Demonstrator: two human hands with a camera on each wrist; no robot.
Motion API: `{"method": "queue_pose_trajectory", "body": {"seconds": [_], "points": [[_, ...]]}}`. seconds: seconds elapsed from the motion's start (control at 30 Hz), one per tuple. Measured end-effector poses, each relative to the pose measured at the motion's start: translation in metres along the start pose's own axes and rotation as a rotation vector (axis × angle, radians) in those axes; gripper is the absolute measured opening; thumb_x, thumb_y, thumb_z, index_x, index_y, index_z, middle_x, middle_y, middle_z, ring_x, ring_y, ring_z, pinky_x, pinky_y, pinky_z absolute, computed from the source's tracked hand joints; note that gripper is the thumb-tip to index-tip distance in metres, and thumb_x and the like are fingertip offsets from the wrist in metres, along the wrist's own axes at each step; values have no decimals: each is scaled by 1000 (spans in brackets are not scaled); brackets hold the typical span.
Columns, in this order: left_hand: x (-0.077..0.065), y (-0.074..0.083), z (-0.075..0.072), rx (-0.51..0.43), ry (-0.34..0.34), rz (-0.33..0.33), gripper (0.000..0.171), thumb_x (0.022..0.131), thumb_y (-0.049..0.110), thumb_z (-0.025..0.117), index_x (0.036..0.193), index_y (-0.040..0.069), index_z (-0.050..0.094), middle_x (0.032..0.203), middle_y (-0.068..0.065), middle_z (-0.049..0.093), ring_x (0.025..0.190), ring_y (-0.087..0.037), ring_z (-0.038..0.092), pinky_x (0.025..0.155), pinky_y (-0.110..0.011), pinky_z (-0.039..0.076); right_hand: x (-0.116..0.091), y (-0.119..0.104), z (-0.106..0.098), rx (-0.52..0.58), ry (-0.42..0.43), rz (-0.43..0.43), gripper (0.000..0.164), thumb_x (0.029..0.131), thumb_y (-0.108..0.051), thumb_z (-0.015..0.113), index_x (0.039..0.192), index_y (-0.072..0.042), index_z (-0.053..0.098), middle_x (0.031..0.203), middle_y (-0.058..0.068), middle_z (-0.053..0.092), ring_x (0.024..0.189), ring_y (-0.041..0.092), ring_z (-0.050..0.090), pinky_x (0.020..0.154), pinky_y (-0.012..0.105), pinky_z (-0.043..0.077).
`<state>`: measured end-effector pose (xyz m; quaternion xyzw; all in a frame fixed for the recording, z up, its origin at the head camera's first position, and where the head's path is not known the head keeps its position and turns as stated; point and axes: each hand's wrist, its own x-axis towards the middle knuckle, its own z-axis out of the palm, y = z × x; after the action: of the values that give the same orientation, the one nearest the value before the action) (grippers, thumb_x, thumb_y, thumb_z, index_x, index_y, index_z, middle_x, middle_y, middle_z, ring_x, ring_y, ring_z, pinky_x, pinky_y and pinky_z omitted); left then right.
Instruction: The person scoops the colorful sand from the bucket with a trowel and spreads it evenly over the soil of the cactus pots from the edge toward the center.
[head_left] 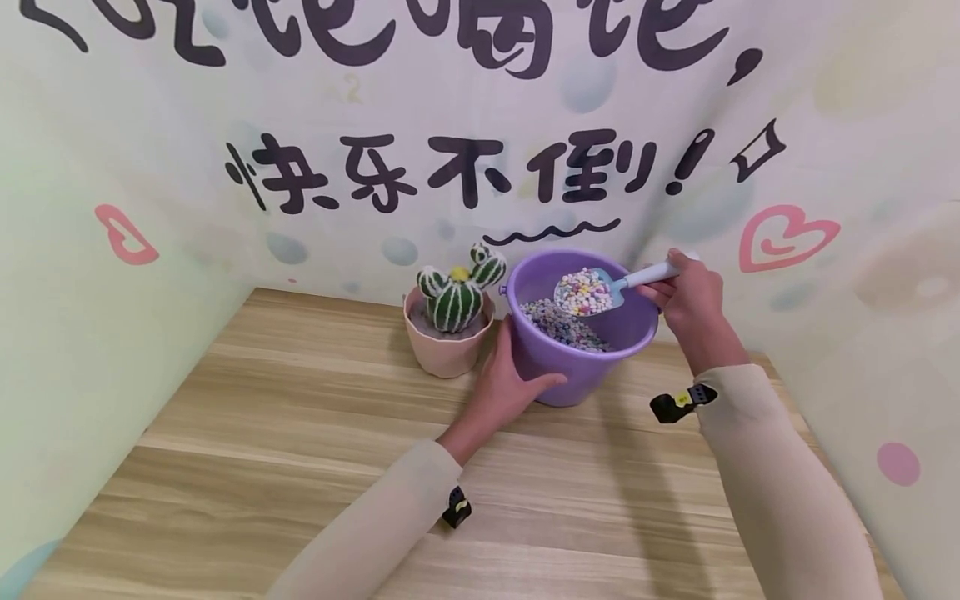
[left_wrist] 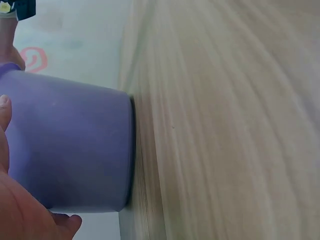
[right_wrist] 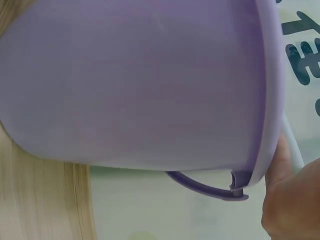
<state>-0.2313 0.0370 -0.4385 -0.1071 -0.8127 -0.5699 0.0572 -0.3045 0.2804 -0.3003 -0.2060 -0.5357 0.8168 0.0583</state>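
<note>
A purple bucket (head_left: pixel 558 367) stands on the wooden table, with a layer of small pastel beads (head_left: pixel 558 325) inside. My left hand (head_left: pixel 504 379) holds its near left side, thumb and fingers spread around the wall; the left wrist view shows the bucket's base at the tabletop. My right hand (head_left: pixel 693 292) grips the pale handle of a light blue scoop (head_left: pixel 618 284) from the right. Heaped with multicoloured beads, the scoop's bowl is over the bucket's opening, above the beads inside. In the right wrist view the bucket wall (right_wrist: pixel 145 90) hides most of the scoop.
Left of the bucket, close to my left fingers, is a pink pot (head_left: pixel 444 354) with a knitted cactus (head_left: pixel 456 302). A printed cloth wall (head_left: pixel 337 242) rises right behind both. The bucket's purple carrying handle (right_wrist: pixel 200 187) hangs at its side.
</note>
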Motion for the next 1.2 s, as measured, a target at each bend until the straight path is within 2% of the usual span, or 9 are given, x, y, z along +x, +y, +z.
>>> {"method": "queue_pose_trajectory", "body": {"seconds": [0.13, 0.33, 0.53, 0.7, 0.87, 1.0, 1.13, 1.2], "points": [[-9, 3, -4, 9, -1, 22, 113, 73, 53, 80, 157, 28, 8, 160, -1, 23, 145, -23, 27, 114, -47, 30, -3, -1, -7, 51, 6, 6, 42, 99, -25, 56, 135, -7, 41, 75, 14, 70, 67, 27, 72, 65, 37, 59], [-22, 11, -14, -9, -14, 18, 103, 80, 53, 75, 157, 22, 13, 161, -1, 22, 145, -23, 25, 114, -49, 31, -12, -4, -18, 198, -20, 42, 39, 98, -23, 59, 132, -14, 42, 82, 16, 70, 75, 30, 73, 73, 40, 58], [-32, 19, -24, -21, -5, -45, 98, 81, 48, 75, 157, 23, 18, 161, 0, 22, 146, -23, 24, 114, -50, 30, -21, -3, -26, 299, -39, 76, 36, 96, -23, 62, 126, -18, 44, 87, 17, 69, 82, 32, 73, 78, 41, 57], [-39, 22, -33, -25, 0, -89, 98, 79, 58, 72, 156, 29, 18, 159, 4, 26, 145, -21, 27, 115, -47, 29, -27, -2, -31, 359, -55, 98, 34, 94, -21, 65, 121, -18, 45, 91, 17, 66, 84, 33, 72, 83, 43, 54], [-44, 21, -41, -29, -3, -88, 98, 79, 62, 70, 156, 30, 18, 159, 2, 28, 145, -19, 28, 115, -48, 30, -33, 0, -35, 405, -72, 106, 31, 93, -20, 66, 117, -16, 47, 92, 18, 63, 82, 32, 71, 83, 46, 53], [-49, 22, -48, -26, 11, -82, 95, 80, 58, 71, 155, 30, 21, 157, 1, 32, 143, -21, 31, 114, -49, 30, -39, 3, -37, 420, -79, 102, 34, 92, -20, 68, 118, -16, 47, 95, 17, 61, 86, 31, 71, 84, 46, 54], [-55, 23, -57, -32, 29, -47, 92, 81, 54, 72, 154, 31, 22, 157, 4, 33, 143, -18, 32, 115, -46, 29, -47, 6, -41, 447, -87, 102, 39, 91, -20, 69, 122, -17, 45, 101, 16, 61, 92, 33, 71, 87, 45, 52], [-58, 22, -60, -38, 37, -40, 93, 81, 53, 73, 155, 28, 22, 156, 4, 33, 142, -18, 32, 115, -45, 30, -51, 7, -42, 461, -90, 106, 39, 91, -19, 69, 122, -18, 45, 105, 16, 60, 93, 32, 70, 88, 45, 51]]}}
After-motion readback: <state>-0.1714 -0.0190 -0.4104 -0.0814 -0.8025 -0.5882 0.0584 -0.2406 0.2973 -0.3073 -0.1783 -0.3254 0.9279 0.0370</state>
